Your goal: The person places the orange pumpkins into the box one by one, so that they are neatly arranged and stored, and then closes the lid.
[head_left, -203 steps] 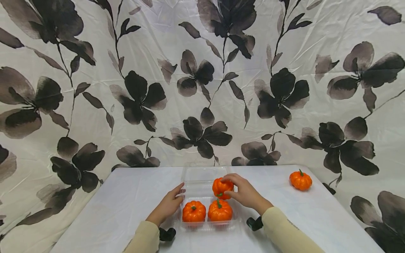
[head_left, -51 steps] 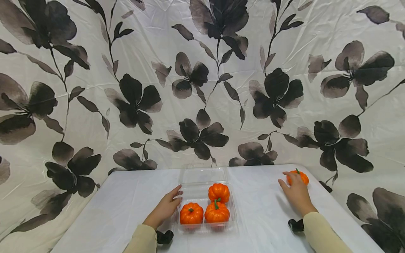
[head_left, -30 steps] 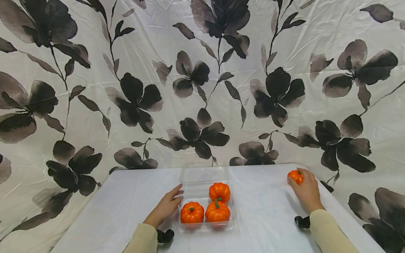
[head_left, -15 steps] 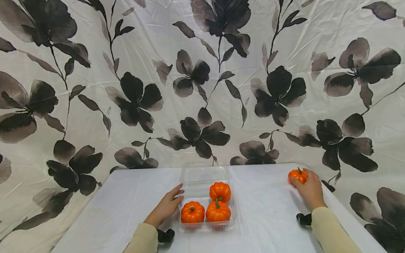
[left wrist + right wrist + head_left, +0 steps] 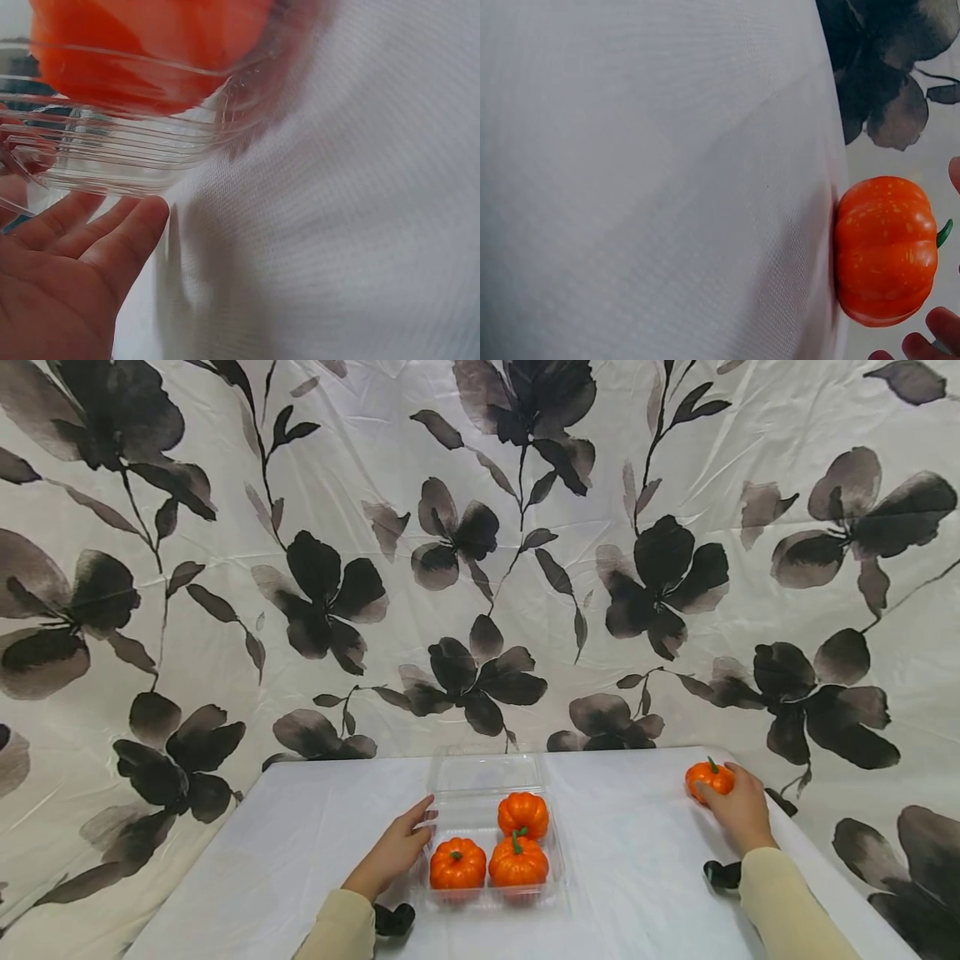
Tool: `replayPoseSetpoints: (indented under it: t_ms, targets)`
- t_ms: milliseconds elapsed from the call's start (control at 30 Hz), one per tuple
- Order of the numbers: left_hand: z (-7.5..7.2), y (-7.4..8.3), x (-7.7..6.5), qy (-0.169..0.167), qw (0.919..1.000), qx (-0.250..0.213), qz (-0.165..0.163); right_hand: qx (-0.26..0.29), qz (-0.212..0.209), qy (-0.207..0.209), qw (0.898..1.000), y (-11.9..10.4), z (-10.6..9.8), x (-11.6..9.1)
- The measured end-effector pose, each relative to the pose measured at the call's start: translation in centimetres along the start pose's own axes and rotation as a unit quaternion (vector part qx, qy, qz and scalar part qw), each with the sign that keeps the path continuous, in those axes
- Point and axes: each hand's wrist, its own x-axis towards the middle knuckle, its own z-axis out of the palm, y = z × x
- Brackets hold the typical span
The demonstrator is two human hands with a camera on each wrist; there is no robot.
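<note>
Has the right hand (image 5: 738,810) spread loosely around the lone pumpkin (image 5: 708,779), upright on the table (image 5: 622,860) at the far right corner; in the right wrist view, shows gaps beside it, so grips nothing. Rests the left hand (image 5: 396,850), fingers straight, against the left side of the clear box (image 5: 465,818), without grasping it. Has the near left pumpkin (image 5: 457,865), near right pumpkin (image 5: 518,863) and far right pumpkin (image 5: 523,813) inside, lid (image 5: 487,774) open.
</note>
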Motion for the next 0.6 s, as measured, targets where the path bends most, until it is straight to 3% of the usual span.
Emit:
replayPoseSetpoints:
  t_ms: [600]
  targets:
    - [0.1, -0.1, 0.2, 0.002, 1.0000, 0.003, -0.005, 0.021, 0.034, -0.024, 0.999, 0.8, 0.2, 1.0]
